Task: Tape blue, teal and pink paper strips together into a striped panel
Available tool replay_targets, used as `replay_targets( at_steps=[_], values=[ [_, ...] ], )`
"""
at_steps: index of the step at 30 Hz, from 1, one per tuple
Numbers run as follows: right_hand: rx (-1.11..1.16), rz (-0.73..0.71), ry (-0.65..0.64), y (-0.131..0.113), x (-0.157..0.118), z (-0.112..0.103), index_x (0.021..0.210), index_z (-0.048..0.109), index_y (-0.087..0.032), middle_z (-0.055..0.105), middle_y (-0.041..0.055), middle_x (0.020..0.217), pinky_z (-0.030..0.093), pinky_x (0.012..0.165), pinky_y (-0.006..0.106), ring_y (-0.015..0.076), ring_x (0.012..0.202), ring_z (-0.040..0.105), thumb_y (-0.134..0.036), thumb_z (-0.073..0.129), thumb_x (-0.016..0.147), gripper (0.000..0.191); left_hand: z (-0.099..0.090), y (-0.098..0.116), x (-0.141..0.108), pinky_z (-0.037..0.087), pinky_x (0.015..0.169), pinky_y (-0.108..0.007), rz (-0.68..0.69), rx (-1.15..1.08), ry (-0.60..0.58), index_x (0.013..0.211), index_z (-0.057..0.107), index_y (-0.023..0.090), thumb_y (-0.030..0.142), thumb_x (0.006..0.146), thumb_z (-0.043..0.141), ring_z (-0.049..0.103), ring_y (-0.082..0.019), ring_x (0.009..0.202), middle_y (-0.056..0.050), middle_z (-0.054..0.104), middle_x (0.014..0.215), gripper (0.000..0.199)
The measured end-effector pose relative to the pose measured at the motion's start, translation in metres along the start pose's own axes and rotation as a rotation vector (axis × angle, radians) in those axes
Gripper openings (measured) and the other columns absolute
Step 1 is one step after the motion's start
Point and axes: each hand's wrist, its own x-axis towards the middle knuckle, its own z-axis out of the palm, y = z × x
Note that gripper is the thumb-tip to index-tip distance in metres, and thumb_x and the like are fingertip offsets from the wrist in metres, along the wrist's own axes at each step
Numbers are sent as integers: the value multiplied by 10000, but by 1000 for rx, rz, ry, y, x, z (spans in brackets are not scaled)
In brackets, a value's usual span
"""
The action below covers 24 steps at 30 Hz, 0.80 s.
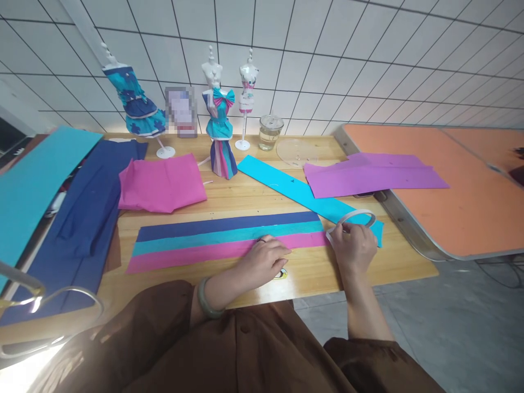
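Observation:
A long striped strip [196,239] in navy, turquoise and pink lies across the front of the wooden table. My left hand [264,263] rests on its pink edge, fingers stretched out and holding nothing. At the strip's right end, my right hand [354,248] is closed around a roll of white tape [362,212]. A pale piece of tape shows by those fingertips; whether it sticks to the strip I cannot tell. Behind the roll runs a long bright-blue strip [286,185], slanting from the back middle to the right.
Several dressed mini mannequins [221,117] and a glass of liquid [271,132] stand at the back. Pink fabric [164,183] and navy fabric [88,213] lie left, purple fabric [368,176] right. An orange metal-edged board [458,218] borders the table's right side.

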Motion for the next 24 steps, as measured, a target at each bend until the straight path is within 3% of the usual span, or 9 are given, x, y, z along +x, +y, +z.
replay_targets(
  at_steps=[10, 24],
  values=[
    [61, 26, 25, -1, -2, -2, 756, 611, -139, 620, 114, 754, 395, 731, 350, 236, 778, 563, -324, 447, 823, 256, 0, 0, 0, 387, 859, -328, 11, 7, 5, 972, 649, 154, 162, 889, 465, 562, -172, 937, -55, 669, 982, 203],
    [102, 187, -18, 10, -1, 2, 831, 664, -105, 644, 146, 767, 375, 662, 358, 269, 743, 558, -426, 441, 809, 391, 0, 0, 0, 391, 863, -344, 12, 3, -8, 973, 647, 175, 165, 889, 458, 560, -180, 952, -53, 671, 989, 207]
  ],
)
